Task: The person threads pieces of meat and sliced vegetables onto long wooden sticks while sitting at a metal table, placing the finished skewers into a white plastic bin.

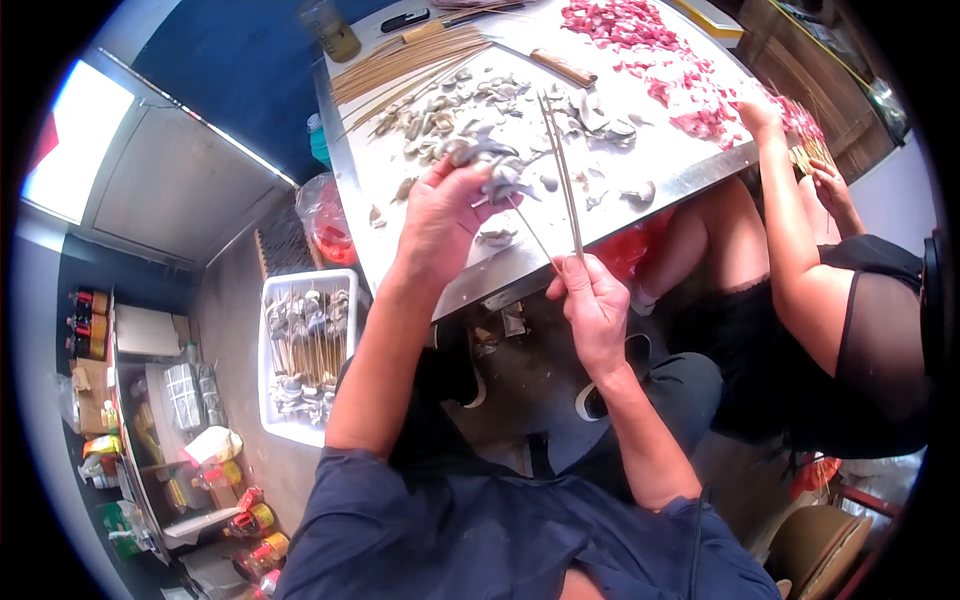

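Over the near side of the white-topped table (372,245), my left hand (445,208) is closed on several glossy grey-white meat pieces (488,160). My right hand (597,308), lower and to the right, grips thin bamboo skewers (568,180) between thumb and fingers. Two or more of them stand upward, apart from the meat. Another skewer slants up left from these fingers to the meat, where its tip is hidden. Loose grey-white pieces (440,110) lie scattered beyond my hands. Behind them rests a fanned pile of bamboo skewers (425,58).
A person (790,210) at the right holds skewered red meat beside a red meat pile (690,95). On the floor at left, a white tub (265,375) holds filled skewers. A jar of yellowish liquid (335,38) and a brown stick-like piece (563,68) are on the table.
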{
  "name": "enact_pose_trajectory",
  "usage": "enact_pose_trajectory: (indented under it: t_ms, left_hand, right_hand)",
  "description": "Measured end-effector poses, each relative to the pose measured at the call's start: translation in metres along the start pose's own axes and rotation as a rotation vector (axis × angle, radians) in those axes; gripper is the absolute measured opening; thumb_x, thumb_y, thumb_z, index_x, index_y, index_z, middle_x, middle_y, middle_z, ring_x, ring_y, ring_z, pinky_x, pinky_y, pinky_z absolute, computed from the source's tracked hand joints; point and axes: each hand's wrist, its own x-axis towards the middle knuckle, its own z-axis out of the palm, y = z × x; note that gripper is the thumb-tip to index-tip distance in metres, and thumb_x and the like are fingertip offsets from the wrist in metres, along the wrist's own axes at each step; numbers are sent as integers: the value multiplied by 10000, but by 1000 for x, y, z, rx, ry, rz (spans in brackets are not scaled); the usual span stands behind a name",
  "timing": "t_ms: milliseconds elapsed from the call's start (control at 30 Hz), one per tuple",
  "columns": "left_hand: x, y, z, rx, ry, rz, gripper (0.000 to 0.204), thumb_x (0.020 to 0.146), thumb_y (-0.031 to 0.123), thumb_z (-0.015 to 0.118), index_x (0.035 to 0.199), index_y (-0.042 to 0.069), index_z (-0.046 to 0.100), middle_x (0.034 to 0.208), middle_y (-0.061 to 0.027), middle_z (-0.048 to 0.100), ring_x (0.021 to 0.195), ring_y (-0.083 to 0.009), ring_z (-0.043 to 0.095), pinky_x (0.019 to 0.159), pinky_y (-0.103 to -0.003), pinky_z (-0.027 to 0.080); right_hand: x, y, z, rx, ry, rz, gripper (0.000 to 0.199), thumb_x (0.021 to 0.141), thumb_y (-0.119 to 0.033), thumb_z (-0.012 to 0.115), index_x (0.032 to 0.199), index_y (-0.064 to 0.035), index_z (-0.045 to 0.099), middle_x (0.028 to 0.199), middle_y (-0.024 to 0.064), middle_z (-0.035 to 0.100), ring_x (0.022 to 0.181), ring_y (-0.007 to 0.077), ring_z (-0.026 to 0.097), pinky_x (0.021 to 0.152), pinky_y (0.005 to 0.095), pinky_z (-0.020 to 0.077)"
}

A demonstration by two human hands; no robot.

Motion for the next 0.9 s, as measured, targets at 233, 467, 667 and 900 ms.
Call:
enact_pose_trajectory:
  t_ms: [233, 467, 667, 900]
  left_hand:
    - [5, 21, -22, -28, 38, 76, 303, 909, 68, 581, 1193, -27, 530, 1067, -176, 652, 1022, -304, 643, 903, -418, 536]
    - [8, 27, -36, -24, 130, 153, 288, 878, -15, 610, 1160, 16, 559, 1010, -119, 663, 958, -244, 661, 848, -420, 576]
    - [9, 34, -42, -45, 249, 173, 282, 855, -50, 600, 1127, -9, 536, 987, -126, 646, 888, -249, 662, 805, -447, 584]
    - [9, 37, -48, -50, 299, 170, 290, 846, -49, 597, 1124, -9, 525, 965, -116, 637, 866, -245, 658, 807, -460, 583]
  right_hand:
    - [1, 2, -7, -100, -41, 34, 295, 978, -258, 535, 935, 4, 664, 652, 22, 565, 623, 80, 494, 565, 240, 384]
    - [2, 5, -8, -129, 6, -7, 256, 962, -202, 562, 950, 37, 652, 686, 36, 583, 663, 92, 526, 608, 241, 420]
    - [1, -7, -9, -128, 5, -10, 169, 935, -126, 596, 945, 32, 653, 694, 19, 592, 647, 69, 523, 593, 220, 419]
    - [1, -4, -11, -36, 44, -29, 100, 930, -55, 577, 977, 22, 621, 733, -3, 594, 679, 56, 533, 636, 194, 428]
